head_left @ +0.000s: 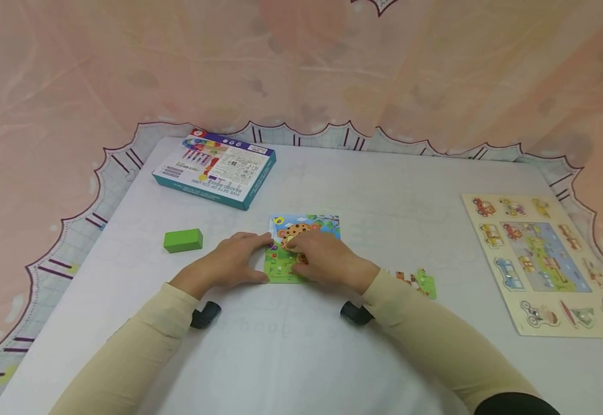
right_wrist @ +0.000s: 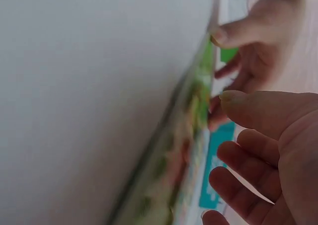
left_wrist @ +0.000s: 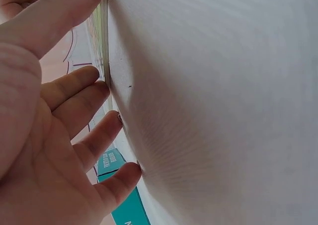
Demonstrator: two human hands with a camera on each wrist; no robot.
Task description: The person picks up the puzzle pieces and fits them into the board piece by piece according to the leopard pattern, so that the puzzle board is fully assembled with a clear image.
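Note:
A square jigsaw puzzle [head_left: 279, 271] with a spotted animal on a green and blue ground lies flat on the white table. My left hand [head_left: 231, 258] rests at its left edge, thumb and fingers spread apart and touching the rim. Over the puzzle's middle and right side is my right hand [head_left: 332, 259], with thumb and fingertips down at the picture. In the right wrist view, the right thumb [right_wrist: 258, 108] stands apart from the fingers, and no piece shows between them. Part of the picture is hidden under this hand. Several loose puzzle pieces [head_left: 424, 283] lie beside the right sleeve, partly covered.
A green block [head_left: 183, 240] sits left of the left hand. Behind it lies a flat box [head_left: 218, 167] with teal sides. At the right of the table is a wooden picture board [head_left: 500, 288] with vehicle and toy shapes. A patterned cloth hangs behind the table.

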